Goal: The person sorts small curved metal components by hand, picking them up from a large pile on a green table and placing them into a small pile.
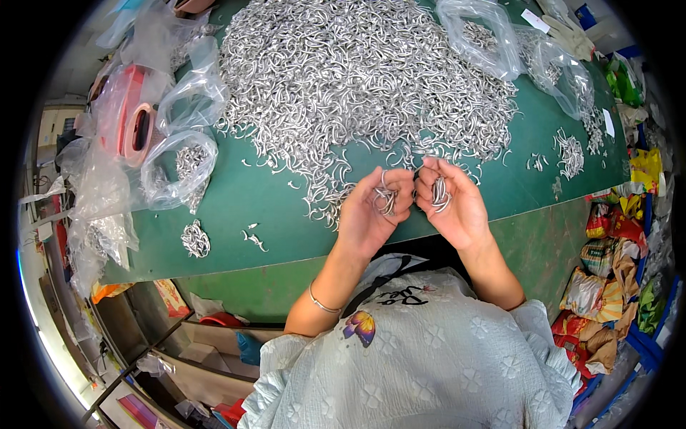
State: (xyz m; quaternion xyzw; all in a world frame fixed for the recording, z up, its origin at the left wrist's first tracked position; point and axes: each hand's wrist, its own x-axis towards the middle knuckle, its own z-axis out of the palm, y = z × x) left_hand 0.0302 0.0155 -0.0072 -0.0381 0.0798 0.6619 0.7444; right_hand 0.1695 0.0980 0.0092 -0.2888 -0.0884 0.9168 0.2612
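Left hand (373, 209): grip cupped around a bunch of metal hooks (386, 199), frame centre.
Right hand (451, 200): grip closed on more hooks.
Tip: keep bundles aligned above the green tabletop (236, 200).

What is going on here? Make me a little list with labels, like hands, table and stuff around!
left hand: palm up, holding a small bunch of curved silver metal hooks
right hand: palm up, holding another small bunch
table: green top
big pile: many more silver hooks, just beyond both hands
clear plastic bags: at left and top right, some with hooks inside
wrist: thin bracelet on the left arm
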